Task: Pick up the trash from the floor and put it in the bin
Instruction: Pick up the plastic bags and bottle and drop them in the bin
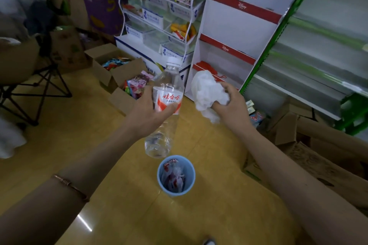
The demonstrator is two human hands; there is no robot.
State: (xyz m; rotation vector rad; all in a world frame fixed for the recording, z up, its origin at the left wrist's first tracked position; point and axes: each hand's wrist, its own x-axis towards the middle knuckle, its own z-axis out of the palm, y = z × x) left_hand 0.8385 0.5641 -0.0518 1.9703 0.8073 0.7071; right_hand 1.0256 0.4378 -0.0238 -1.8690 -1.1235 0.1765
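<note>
- The left hand (148, 112) grasps a clear plastic bottle (169, 83) around its red-and-white label, with the thumb across the front and the fingers curled behind.
- The bottle has a white cap and is held in the air, tilted. Its cap points up and away, and its base hangs just above the bin (189, 173).
- The right hand (233, 105) is clenched around a wad of white paper (207, 91). The paper bulges out above and below the fingers.
- The wad is also off the floor (99, 125), just to the right of the bottle and not touching it.
- The small, round, light blue bin stands upright on the yellow floor, out in the open and below both hands. It is nearer the floor's right edge than its left.
- Crumpled clear wrappers with red print (174, 177) lie inside the bin.
- A thin copper-coloured bracelet (69, 185) circles the left forearm.
- Along the floor's far edge stand open cardboard boxes (111, 71) holding bright packets, a white wire rack (159, 12) of snacks and a white display stand with red strips (235, 32).
- Green-framed shelving (318, 45) runs along the right edge, with flattened cardboard (318, 155) piled at its foot.
- A black folding chair frame (35, 93) stands by the left edge.
</note>
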